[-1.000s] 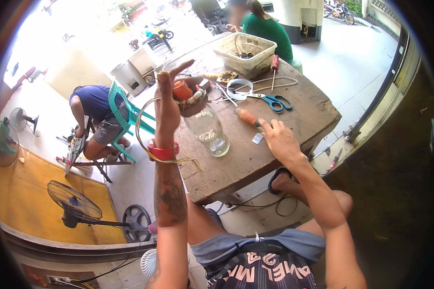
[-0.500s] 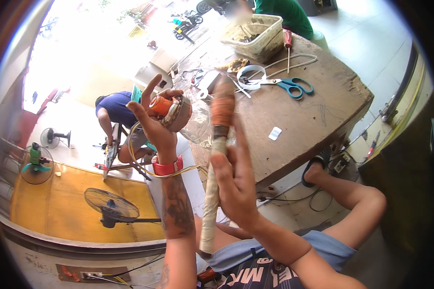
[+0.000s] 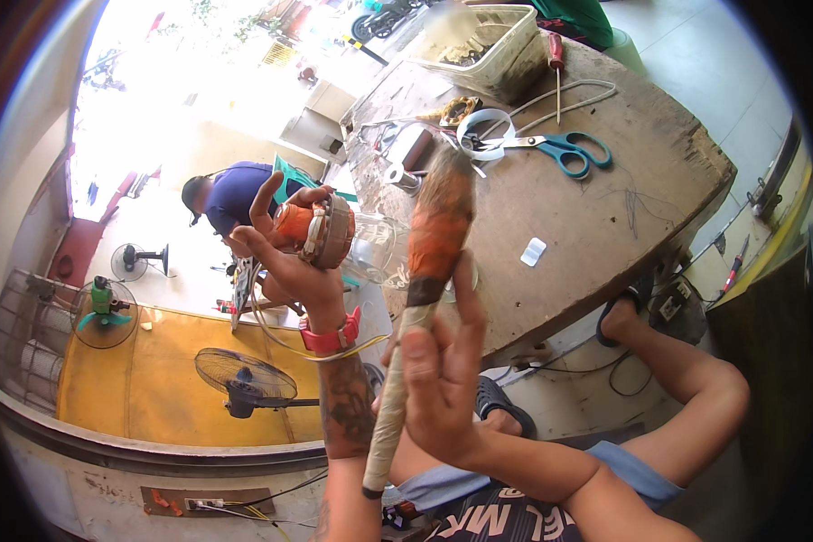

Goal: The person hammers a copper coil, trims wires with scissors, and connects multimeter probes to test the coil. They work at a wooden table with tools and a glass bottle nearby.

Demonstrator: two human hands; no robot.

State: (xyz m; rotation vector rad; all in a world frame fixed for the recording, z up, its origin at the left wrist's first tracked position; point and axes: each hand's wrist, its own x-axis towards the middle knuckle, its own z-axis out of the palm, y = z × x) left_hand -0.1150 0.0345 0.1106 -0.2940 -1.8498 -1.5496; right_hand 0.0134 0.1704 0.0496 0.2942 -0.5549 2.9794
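Note:
In my raised left hand (image 3: 303, 278) is a motor stator (image 3: 337, 235) with a laminated metal ring and orange windings, held from beneath with the fingers curled around it. Yellow and white lead wires (image 3: 361, 347) run from it past my wrist. My right hand (image 3: 444, 393) grips a thick brush (image 3: 439, 237) by its pale, tape-wrapped handle. The brush tilts upward, its brown bristles at the top and an orange section below them. Brush and stator are apart in the view. A clear glass jar (image 3: 390, 256) shows behind them, partly hidden by the brush.
On the wooden table (image 3: 623, 235) lie teal-handled scissors (image 3: 576, 154), white tape (image 3: 465, 135), a wire spool (image 3: 402, 178), a red-handled screwdriver (image 3: 556, 59) and a dirty plastic tub (image 3: 506, 68). A person in blue (image 3: 239, 194) bends at the left, near several fans (image 3: 244, 379).
The view has shifted, so the table sits slightly lower and farther right. The brush leans more to the right and looks steadier. Both hands keep their holds.

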